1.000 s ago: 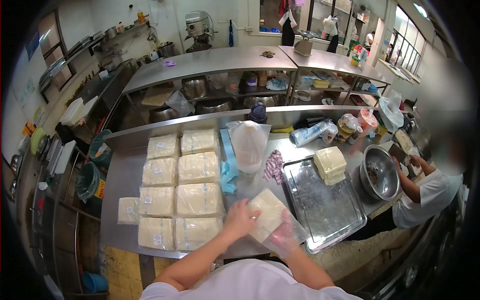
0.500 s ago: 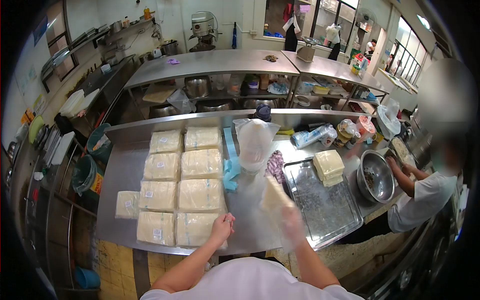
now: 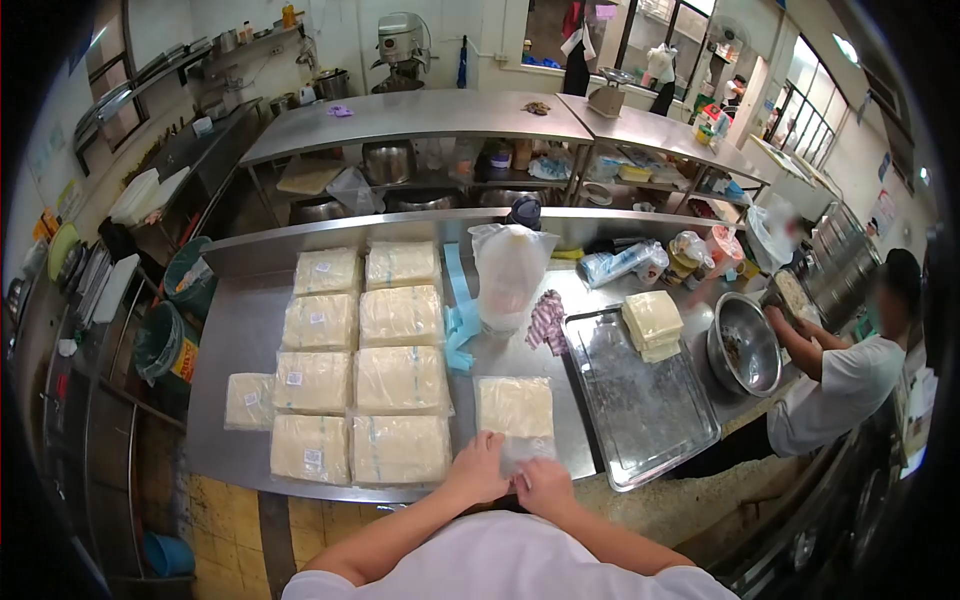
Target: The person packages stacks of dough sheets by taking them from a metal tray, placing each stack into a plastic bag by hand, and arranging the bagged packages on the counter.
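Note:
A clear plastic bag with a stack of pale, square sheets in it lies flat on the steel table before me. My left hand is closed on the near left part of the bag's loose end. Beside it, my right hand pinches the same end near the table's front edge. To the left, several packed bags of sheets lie in two columns, some with small white labels. A smaller labelled pack sits at the far left. Light blue strips rest beyond my hands.
A metal tray on the right bears a stack of bare sheets. Past it stands a steel bowl, where a co-worker handles something. A filled plastic bag and a patterned cloth are toward the back.
My right hand has brought the bagged sheets from beside the tray down onto the table in front of me. My left hand has moved right, onto the bag's near end.

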`<state>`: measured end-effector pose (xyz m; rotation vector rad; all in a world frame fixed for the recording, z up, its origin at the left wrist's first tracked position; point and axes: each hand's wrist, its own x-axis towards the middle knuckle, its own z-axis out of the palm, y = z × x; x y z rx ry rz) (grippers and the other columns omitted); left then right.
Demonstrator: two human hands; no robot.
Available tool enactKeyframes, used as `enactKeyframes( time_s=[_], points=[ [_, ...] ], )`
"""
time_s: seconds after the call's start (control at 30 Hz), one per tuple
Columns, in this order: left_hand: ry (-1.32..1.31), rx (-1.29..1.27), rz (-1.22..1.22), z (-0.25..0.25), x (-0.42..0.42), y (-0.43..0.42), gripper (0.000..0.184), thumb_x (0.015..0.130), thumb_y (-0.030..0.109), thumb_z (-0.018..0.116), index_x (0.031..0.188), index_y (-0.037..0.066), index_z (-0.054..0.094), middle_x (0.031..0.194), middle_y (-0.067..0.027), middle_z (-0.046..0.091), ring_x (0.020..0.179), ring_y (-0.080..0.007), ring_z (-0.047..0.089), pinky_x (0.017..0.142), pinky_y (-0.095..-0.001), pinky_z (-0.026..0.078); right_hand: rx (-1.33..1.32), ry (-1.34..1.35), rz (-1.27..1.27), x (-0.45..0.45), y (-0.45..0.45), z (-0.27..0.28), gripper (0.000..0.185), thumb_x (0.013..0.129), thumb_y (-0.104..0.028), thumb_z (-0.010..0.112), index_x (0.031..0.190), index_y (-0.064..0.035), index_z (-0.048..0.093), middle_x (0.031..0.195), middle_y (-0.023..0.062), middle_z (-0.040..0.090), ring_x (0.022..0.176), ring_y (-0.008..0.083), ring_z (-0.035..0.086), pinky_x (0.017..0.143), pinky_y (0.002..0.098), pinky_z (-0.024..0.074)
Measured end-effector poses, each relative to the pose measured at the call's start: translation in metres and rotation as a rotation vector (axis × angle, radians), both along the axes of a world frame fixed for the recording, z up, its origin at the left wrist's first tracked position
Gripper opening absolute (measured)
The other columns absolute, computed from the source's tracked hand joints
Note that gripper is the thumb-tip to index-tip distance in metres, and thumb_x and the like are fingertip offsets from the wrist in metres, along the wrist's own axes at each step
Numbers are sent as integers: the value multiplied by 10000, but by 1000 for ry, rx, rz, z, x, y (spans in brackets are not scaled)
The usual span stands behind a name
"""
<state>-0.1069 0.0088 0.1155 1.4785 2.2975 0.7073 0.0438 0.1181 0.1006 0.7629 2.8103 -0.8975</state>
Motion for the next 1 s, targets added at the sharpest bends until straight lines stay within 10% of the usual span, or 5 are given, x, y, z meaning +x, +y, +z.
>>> enactKeyframes(
  time_s=[0.1, 0.3, 0.5, 0.63, 1.0],
  points=[
    [135, -14, -103, -17, -3, 15, 538, 799, 266, 756, 1231, -17, 603, 1221, -260, 625, 1187, -340, 634, 958, -459, 536, 616, 399, -159, -2, 22, 19, 345, 803, -236, 715, 1120, -102, 737, 1030, 201, 650, 1018, 378, 640, 868, 491, 530],
    [-22, -690, -408, -12, -29, 31, 436, 895, 322, 679, 1181, -7, 697, 1100, -265, 714, 1128, -373, 678, 962, -495, 543, 171, -257, 52, 40, 77, -31, 337, 867, -236, 666, 1170, -121, 760, 1079, 218, 678, 1089, 385, 645, 947, 496, 531],
    [61, -30, -197, -47, -45, 74, 554, 1002, 332, 558, 1427, -22, 527, 1432, -232, 578, 1321, -420, 549, 1074, -481, 477, 71, 265, -80, -27, 88, -6, 547, 953, -306, 615, 1442, -69, 554, 1377, 213, 603, 1280, 403, 565, 1080, 429, 472],
    [504, -83, 50, -89, -47, 84, 579, 949, 307, 631, 1398, -35, 503, 1516, -219, 500, 1358, -448, 501, 1084, -459, 464, 784, 150, -100, -53, 123, -75, 557, 975, -381, 595, 1409, -33, 568, 1453, 219, 566, 1305, 407, 555, 1056, 469, 479],
    [-1181, -399, 565, -102, 7, 13, 400, 980, 368, 664, 1092, -16, 649, 1084, -172, 728, 1007, -405, 704, 930, -494, 564, -1289, -182, -776, 43, 104, -68, 289, 977, -220, 695, 1109, 31, 643, 889, 103, 668, 729, 194, 671, 733, 423, 601]
  ],
)
